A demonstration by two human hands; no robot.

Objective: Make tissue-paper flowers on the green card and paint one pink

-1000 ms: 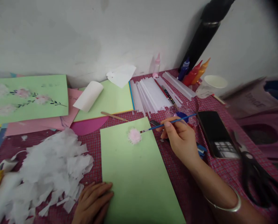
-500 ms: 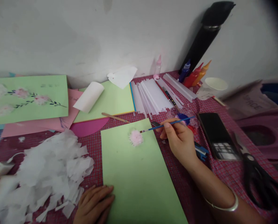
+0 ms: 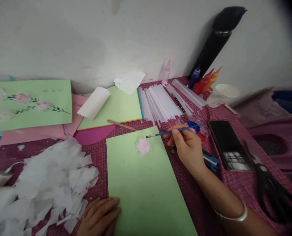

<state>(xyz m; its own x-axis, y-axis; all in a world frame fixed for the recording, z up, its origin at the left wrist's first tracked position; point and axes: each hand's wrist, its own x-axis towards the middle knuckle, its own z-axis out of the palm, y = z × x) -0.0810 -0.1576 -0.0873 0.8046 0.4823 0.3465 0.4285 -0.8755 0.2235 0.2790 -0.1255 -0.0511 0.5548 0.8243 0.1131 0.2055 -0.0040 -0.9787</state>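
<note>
A slim blue paintbrush (image 3: 165,132) is pinched in my right hand (image 3: 186,146), its bristles at the upper edge of a fluffy pink flower (image 3: 143,146). Whether the tip touches the flower or hovers just over it, I cannot tell. The flower sits near the top of a light green sheet (image 3: 146,190). My left hand (image 3: 99,214) lies flat with its fingers stretched out over the sheet's lower left edge. Beyond my right hand is a clear palette (image 3: 203,127) with blue and red paint.
Torn white paper (image 3: 55,180) is heaped on the left, below a green flower picture (image 3: 38,114). Paper strips (image 3: 163,101), paint bottles (image 3: 205,82) and a paper cup (image 3: 222,95) stand toward the wall. A phone (image 3: 228,141) and black scissors (image 3: 268,186) lie on the right.
The brush tip has shifted slightly left and up, from the flower's right side to its top edge. My left hand stays on the sheet.
</note>
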